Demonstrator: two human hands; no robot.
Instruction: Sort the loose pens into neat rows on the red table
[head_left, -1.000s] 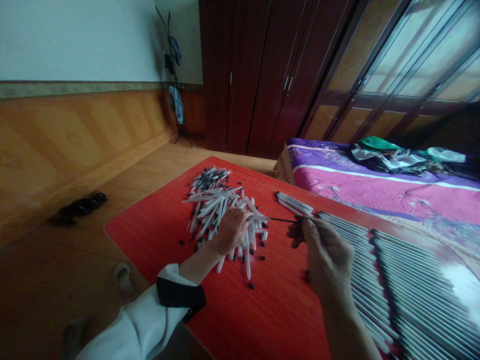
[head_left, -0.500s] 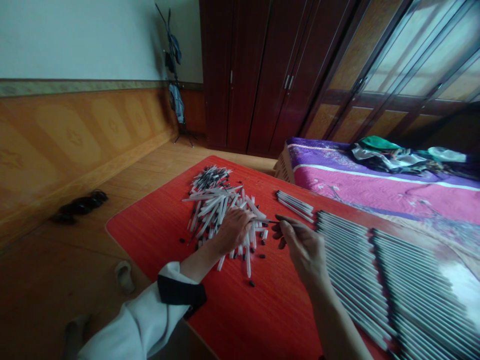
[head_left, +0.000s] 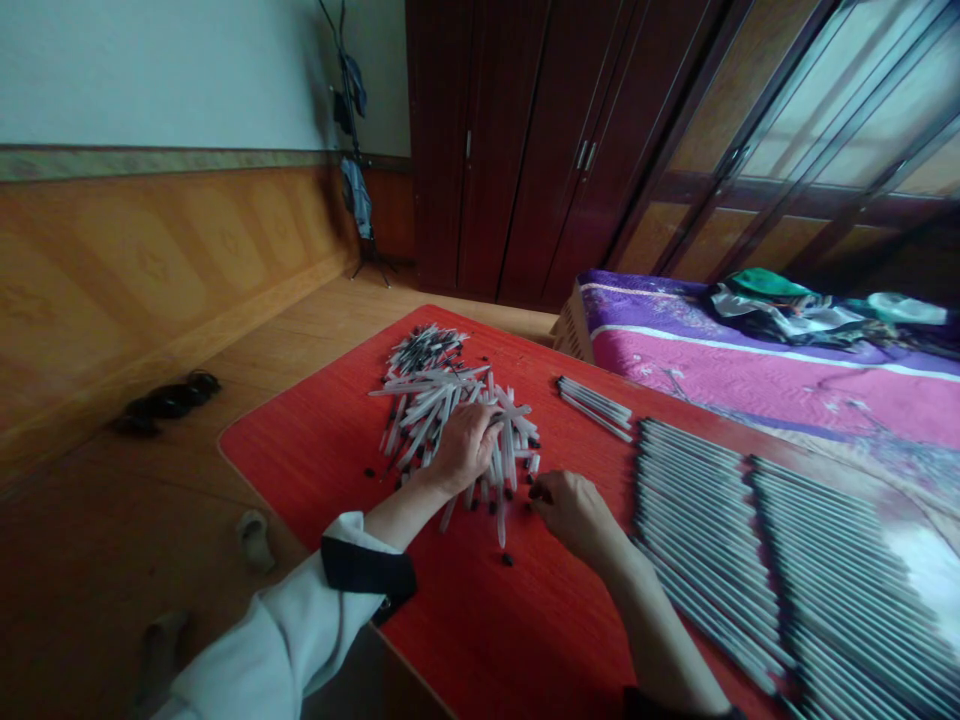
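My left hand is closed above the loose pile of white pen barrels. A slim pen with a dark end pokes from its fingertips, and most of it is hidden by the hand. To the right of the pile, my right hand is low on the red table, thumb and fingers pinched on a small black cap, mostly covered by the fingers. Several loose black caps lie around the pile, one of them nearer to me.
Behind the barrels is a heap of thin dark-tipped refills. On the right lie a short row of pens and two long rows of assembled pens. Beyond the table stand a bed and dark wardrobes. Slippers rest on the floor.
My right hand has come away from the pen at my left hand and moved down and slightly left to the table. The left hand stays over the pile, its pen now turned.
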